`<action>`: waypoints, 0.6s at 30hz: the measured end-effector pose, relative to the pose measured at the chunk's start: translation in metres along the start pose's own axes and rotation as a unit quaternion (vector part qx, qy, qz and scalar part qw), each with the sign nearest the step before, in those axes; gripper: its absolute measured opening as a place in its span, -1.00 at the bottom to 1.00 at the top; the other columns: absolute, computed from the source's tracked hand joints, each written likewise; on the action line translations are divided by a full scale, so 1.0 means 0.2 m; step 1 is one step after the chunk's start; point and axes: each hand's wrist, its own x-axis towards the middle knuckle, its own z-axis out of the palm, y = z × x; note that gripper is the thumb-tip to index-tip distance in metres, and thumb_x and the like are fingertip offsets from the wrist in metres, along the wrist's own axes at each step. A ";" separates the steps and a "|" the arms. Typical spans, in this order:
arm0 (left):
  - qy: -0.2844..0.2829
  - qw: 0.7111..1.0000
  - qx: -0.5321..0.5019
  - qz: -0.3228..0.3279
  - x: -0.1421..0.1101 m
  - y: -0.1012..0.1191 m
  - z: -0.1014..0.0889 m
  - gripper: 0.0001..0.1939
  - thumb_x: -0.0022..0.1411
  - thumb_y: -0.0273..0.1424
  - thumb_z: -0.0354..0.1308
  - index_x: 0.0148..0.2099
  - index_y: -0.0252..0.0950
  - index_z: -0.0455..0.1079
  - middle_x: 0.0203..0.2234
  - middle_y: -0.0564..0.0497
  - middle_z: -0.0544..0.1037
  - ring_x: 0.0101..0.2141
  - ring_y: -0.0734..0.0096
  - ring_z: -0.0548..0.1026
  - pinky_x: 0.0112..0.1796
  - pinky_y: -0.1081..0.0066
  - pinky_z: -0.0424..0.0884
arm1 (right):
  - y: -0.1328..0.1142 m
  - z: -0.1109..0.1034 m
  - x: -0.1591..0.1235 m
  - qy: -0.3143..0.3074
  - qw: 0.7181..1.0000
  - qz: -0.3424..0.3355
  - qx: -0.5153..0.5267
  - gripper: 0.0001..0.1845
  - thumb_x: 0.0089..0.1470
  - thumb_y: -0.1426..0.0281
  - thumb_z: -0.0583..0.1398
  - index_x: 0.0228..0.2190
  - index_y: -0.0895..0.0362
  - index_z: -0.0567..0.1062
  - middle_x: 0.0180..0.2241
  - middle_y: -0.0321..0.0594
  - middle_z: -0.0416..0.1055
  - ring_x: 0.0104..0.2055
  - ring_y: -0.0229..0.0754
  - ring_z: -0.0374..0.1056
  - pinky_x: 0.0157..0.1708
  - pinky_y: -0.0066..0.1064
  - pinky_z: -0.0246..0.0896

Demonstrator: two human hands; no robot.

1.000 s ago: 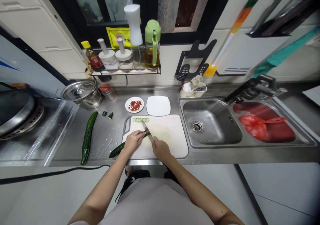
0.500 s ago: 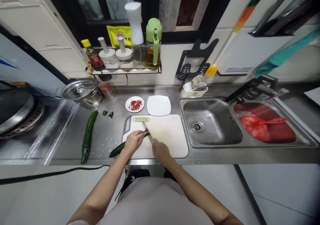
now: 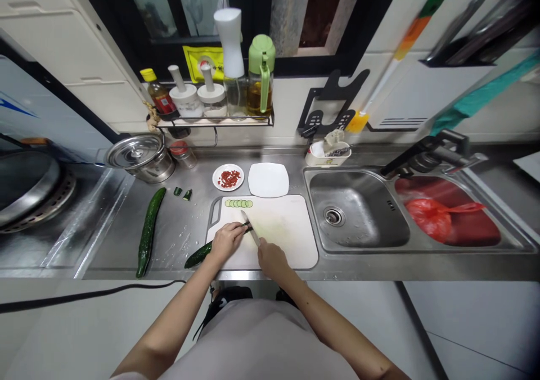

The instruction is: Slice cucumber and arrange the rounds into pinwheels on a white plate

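Note:
My left hand (image 3: 228, 240) is closed over a dark green cucumber (image 3: 197, 255), which lies slantwise across the white cutting board (image 3: 291, 222); its middle is hidden under my fingers. In my right hand (image 3: 272, 258) is a knife (image 3: 252, 231), gripped by its handle, the blade slanting up and left against the cucumber's cut end. A row of cucumber slices (image 3: 238, 203) lies along the board's top left. Left of the board, a whole cucumber (image 3: 149, 233) rests on the steel counter, with two small cucumber end pieces (image 3: 187, 195) near it.
Behind the board stand a plate of chopped red bits (image 3: 220, 185) and a white square plate (image 3: 268, 179). To the right is a double sink (image 3: 358, 211) with a red bag (image 3: 428, 220). A lidded pot (image 3: 143, 158) and a jar (image 3: 184, 154) stand back left, below a condiment rack (image 3: 215, 122).
The knife blade shifts slightly at the cucumber's end, its tip drawing a little away from the row of slices. Both hands stay nearly in place, and the view tilts slightly.

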 end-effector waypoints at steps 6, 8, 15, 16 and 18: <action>-0.005 1.000 0.002 -0.004 0.00 0.01 -0.01 -0.74 0.35 -0.33 0.02 -0.09 -0.13 0.55 -0.15 -0.01 0.57 -0.17 0.39 0.49 -0.14 0.40 0.44 | -0.02 -0.02 0.03 0.000 1.000 0.000 0.002 -0.67 0.24 0.48 -0.07 -0.02 0.21 0.34 -0.21 0.05 0.50 -0.12 -0.04 0.45 -0.20 -0.33 0.23; -0.001 1.000 0.000 -0.003 0.00 0.01 -0.01 -0.74 0.35 -0.33 0.02 -0.10 -0.13 0.55 -0.16 -0.01 0.57 -0.17 0.40 0.49 -0.14 0.40 0.44 | -0.02 -0.02 0.02 0.003 1.000 -0.003 0.005 -0.67 0.24 0.48 -0.08 -0.03 0.21 0.34 -0.21 0.05 0.50 -0.12 -0.04 0.45 -0.21 -0.32 0.24; 0.008 1.000 0.004 0.003 0.00 0.01 0.00 -0.74 0.35 -0.34 0.03 -0.09 -0.14 0.55 -0.15 -0.01 0.58 -0.19 0.39 0.49 -0.16 0.39 0.45 | -0.01 0.00 0.00 -0.007 1.000 0.005 -0.002 -0.67 0.25 0.49 -0.07 -0.02 0.22 0.33 -0.20 0.06 0.50 -0.12 -0.04 0.45 -0.21 -0.32 0.24; 0.008 1.000 0.004 0.003 0.00 0.01 0.00 -0.74 0.35 -0.34 0.03 -0.09 -0.14 0.55 -0.15 -0.01 0.58 -0.19 0.39 0.49 -0.16 0.39 0.45 | -0.01 0.00 0.01 -0.005 1.000 0.004 -0.002 -0.68 0.25 0.49 -0.07 -0.02 0.22 0.33 -0.20 0.06 0.50 -0.12 -0.04 0.45 -0.20 -0.32 0.24; 0.007 1.000 0.003 0.001 0.00 0.01 0.00 -0.75 0.34 -0.35 0.04 -0.09 -0.14 0.55 -0.15 -0.02 0.57 -0.18 0.39 0.49 -0.15 0.38 0.44 | -0.01 0.00 0.03 0.000 1.000 0.000 -0.003 -0.68 0.24 0.49 -0.06 -0.03 0.21 0.34 -0.20 0.05 0.50 -0.11 -0.04 0.45 -0.20 -0.33 0.24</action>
